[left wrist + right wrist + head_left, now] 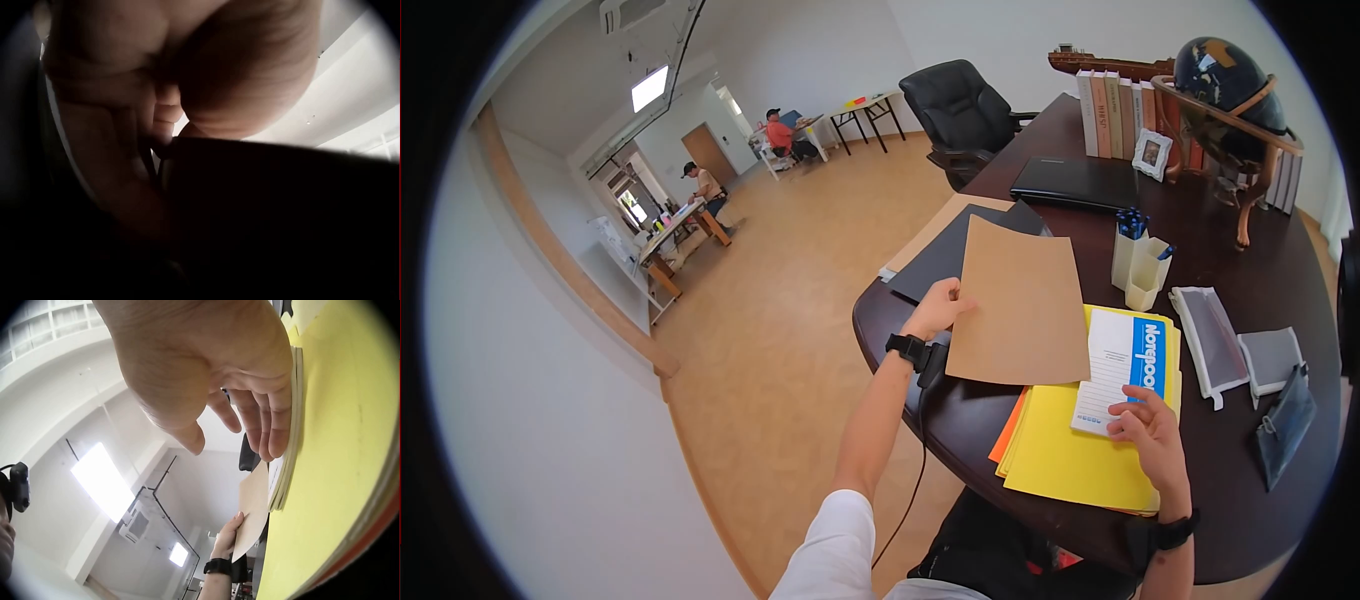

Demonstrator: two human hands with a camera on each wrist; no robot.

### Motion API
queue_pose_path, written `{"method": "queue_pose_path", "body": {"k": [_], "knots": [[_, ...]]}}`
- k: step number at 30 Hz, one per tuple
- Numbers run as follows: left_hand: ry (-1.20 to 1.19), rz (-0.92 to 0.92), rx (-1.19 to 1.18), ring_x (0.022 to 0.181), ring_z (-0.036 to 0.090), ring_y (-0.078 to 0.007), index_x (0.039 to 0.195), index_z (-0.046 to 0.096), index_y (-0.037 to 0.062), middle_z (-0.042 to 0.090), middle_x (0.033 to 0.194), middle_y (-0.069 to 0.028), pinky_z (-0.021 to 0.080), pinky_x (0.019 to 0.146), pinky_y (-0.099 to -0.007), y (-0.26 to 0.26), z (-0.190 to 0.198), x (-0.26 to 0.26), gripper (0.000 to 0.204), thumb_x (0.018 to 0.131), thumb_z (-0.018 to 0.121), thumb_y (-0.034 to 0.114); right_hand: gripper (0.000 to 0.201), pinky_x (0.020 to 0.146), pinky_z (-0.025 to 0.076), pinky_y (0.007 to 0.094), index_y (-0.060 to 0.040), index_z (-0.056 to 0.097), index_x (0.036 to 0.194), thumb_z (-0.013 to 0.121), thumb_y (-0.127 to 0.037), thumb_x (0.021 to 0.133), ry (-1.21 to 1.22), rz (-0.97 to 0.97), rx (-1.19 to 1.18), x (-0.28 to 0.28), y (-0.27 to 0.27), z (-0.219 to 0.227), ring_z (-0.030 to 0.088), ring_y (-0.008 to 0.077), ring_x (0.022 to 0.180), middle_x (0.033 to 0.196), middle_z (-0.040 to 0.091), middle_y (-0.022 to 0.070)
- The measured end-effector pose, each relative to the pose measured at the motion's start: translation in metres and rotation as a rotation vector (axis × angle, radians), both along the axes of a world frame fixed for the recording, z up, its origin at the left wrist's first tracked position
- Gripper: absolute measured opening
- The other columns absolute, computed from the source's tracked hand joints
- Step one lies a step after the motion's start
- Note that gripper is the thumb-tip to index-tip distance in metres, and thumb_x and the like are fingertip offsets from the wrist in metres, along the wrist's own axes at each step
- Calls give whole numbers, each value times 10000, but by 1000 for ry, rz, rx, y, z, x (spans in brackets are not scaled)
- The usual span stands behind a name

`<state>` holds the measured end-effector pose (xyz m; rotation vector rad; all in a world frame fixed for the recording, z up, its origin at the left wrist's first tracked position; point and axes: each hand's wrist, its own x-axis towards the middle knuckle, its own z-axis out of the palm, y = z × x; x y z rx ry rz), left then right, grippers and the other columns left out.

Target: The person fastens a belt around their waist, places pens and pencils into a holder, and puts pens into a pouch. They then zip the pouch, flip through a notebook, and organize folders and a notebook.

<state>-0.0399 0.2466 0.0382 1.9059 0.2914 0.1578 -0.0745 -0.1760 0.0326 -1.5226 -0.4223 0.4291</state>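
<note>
My left hand [940, 308] pinches the left edge of a brown paper sheet [1022, 300], thumb on top. The sheet overlaps the black sheets [945, 255] behind it and the top of a yellow paper stack [1065, 465]. On that stack lies a white and blue notepad [1105, 350]. Over its lower right part is my right hand [1152, 440], fingers loosely bent and thumb apart, holding nothing. In the right wrist view its fingertips [278, 447] are right at the pad [289, 450]. The left wrist view is mostly dark, with the palm [106, 69] showing.
Orange paper [1008, 430] peeks out under the yellow. Rightward stand pen holders [1145, 275], mesh pouches [1212, 340] and a bluish pouch [1282, 425]. A black laptop [1075, 183], books [1112, 115] and a globe [1225, 75] are farther back. A cable [915, 490] hangs from my left wrist.
</note>
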Motion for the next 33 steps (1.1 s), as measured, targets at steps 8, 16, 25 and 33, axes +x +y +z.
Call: {"method": "queue_pose_path", "body": {"k": [8, 16, 25, 33], "knots": [[-270, -36, -183, 755, 627, -86, 921, 517, 60, 668, 859, -49, 515, 643, -250, -3, 1, 7, 154, 976, 647, 121, 407, 822, 547, 268, 28, 502, 1333, 605, -85, 957, -5, 2, -24, -1, 0, 3, 679, 160, 906, 1071, 677, 155], [-474, -31, -422, 777, 640, -93, 958, 513, 50, 685, 915, -70, 541, 680, -256, -33, 27, -17, 152, 993, 629, 142, 401, 812, 545, 273, 33, 499, 1334, 595, -100, 969, -10, -1, 4, 0, 0, 0, 670, 155, 892, 1056, 671, 148], [-502, -222, -507, 824, 656, -101, 1002, 510, 48, 689, 961, -78, 544, 707, -251, -81, 29, -48, 99, 1011, 588, 108, 446, 841, 543, 288, 42, 474, 1356, 467, -289, 1056, -68, -134, 235, 8, -10, -6, 670, 163, 1005, 1150, 665, 126], [-537, -402, -524, 754, 589, -33, 988, 500, 54, 643, 882, 1, 464, 663, -206, -146, 37, -38, 145, 1008, 609, 147, 701, 986, 461, 322, 31, 369, 1437, 659, -361, 933, -195, -355, 425, 7, -36, -10, 600, 194, 1150, 1200, 627, 99]]}}
